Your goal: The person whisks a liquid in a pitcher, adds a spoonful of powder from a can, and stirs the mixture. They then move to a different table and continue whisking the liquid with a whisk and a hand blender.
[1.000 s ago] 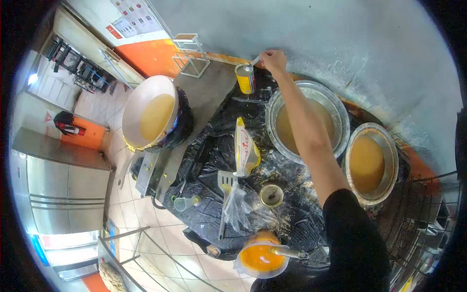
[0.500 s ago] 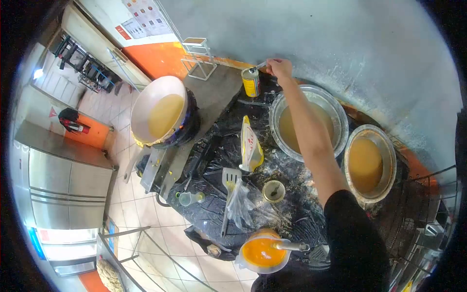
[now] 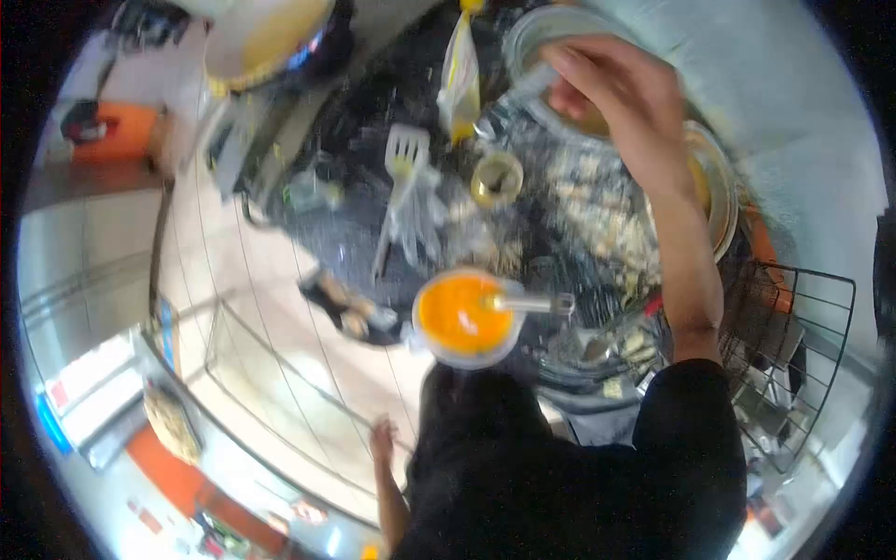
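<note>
My right hand (image 3: 621, 93) is blurred. Its fingers close on a spoon (image 3: 511, 101), which slants down to the left. Behind that hand lies a metal basin (image 3: 534, 30) of pale liquid, and below the spoon's tip stands a small open jar (image 3: 497, 179) with something dark in it. A bowl (image 3: 422, 347) of orange liquid rests near the table's front edge, with a metal-handled utensil (image 3: 534, 303) across it. At my side, low over the floor, my left hand (image 3: 384, 439) hangs with its fingers apart and nothing visible in it.
A slotted spatula (image 3: 407, 149) lies beside a crumpled plastic bag (image 3: 417, 217). A yellow-and-white packet (image 3: 460, 79) stands farther back. A large pan (image 3: 266, 42) is at upper left, a second basin (image 3: 723, 210) behind my forearm, and a wire rack (image 3: 803, 308) at right.
My right hand has come back from the yellow can by the wall, carrying the spoon towards the jar. The view has tipped downward, and my left hand has come into sight.
</note>
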`<act>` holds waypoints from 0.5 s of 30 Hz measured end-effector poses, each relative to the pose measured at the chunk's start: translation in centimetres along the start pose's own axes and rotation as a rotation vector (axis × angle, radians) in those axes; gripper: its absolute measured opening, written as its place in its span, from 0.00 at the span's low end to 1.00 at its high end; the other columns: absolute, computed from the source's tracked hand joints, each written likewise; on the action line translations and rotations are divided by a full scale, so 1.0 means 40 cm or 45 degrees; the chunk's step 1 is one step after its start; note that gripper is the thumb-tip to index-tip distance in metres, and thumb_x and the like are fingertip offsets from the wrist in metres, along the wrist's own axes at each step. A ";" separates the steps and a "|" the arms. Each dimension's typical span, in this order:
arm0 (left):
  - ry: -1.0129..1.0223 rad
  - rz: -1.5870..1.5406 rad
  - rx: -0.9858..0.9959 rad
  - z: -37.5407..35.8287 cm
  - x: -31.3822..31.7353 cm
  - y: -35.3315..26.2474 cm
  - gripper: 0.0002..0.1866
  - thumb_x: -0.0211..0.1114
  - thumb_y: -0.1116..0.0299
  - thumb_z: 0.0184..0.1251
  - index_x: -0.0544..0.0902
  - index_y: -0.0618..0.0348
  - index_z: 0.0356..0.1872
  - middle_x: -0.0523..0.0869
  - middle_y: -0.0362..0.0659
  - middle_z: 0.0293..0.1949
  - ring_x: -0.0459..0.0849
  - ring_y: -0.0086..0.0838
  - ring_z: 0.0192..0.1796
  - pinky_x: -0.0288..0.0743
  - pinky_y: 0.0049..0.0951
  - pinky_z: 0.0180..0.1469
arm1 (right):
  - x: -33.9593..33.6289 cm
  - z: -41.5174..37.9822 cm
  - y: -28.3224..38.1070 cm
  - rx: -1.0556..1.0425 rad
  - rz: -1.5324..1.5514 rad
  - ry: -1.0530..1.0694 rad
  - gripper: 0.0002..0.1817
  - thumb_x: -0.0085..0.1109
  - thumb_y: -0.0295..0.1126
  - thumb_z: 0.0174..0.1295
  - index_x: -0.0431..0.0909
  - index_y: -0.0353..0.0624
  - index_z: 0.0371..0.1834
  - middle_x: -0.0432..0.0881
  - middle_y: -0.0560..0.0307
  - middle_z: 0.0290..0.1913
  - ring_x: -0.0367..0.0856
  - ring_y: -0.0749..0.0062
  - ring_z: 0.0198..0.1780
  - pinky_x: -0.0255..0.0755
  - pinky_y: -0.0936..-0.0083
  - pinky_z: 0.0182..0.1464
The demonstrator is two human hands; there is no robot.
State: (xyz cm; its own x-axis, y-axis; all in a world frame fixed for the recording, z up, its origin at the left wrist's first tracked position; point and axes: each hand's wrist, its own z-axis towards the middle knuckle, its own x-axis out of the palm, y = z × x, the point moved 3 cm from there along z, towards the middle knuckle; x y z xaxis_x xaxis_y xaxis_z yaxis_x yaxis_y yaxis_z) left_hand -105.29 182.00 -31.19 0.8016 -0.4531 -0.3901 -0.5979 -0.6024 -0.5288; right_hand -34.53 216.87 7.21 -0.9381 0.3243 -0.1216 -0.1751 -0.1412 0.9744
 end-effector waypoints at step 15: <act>-0.106 -0.196 -0.094 -0.019 -0.005 -0.264 0.19 0.57 0.59 0.69 0.77 0.58 0.55 0.85 0.44 0.36 0.84 0.26 0.34 0.75 0.23 0.32 | 0.172 -0.443 -0.017 -0.314 -0.587 0.319 0.09 0.64 0.23 0.58 0.82 0.41 0.42 0.83 0.56 0.37 0.82 0.73 0.37 0.77 0.78 0.39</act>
State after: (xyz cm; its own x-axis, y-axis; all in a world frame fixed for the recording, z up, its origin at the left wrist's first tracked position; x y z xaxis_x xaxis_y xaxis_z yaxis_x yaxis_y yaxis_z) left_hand -99.13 187.95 -24.96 0.8795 -0.2975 -0.3715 -0.4642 -0.7086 -0.5315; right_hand -46.16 202.63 2.35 -0.7851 0.1766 -0.5936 -0.6189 -0.2615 0.7407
